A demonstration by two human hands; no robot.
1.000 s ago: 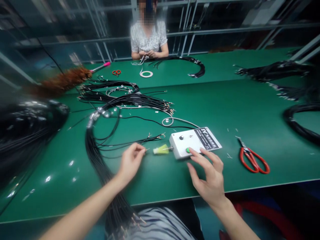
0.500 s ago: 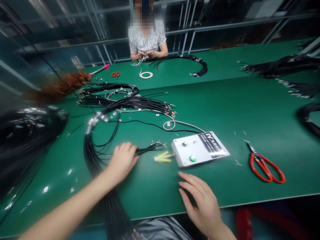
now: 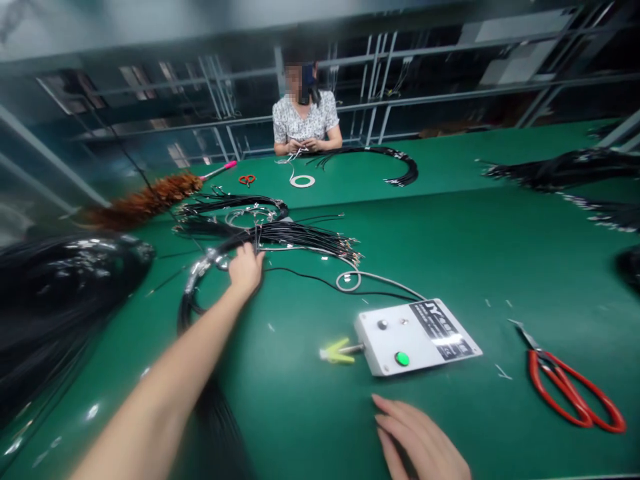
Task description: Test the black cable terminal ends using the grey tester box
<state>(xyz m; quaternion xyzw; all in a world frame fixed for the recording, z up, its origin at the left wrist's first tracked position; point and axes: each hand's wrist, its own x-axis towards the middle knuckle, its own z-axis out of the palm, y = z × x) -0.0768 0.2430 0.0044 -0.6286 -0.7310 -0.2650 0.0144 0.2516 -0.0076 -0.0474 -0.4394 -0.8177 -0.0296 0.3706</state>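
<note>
Touching black cables (image 3: 305, 235), the left hand (image 3: 245, 270) sits half-curled.

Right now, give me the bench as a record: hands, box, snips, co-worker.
left hand: at the black wires, grip unclear
right hand: open, nearest the box, not touching it
box: white, green button on top, yellow piece at its left end
snips: red handles, right of box
co-worker: across the table, near a white ring
</note>
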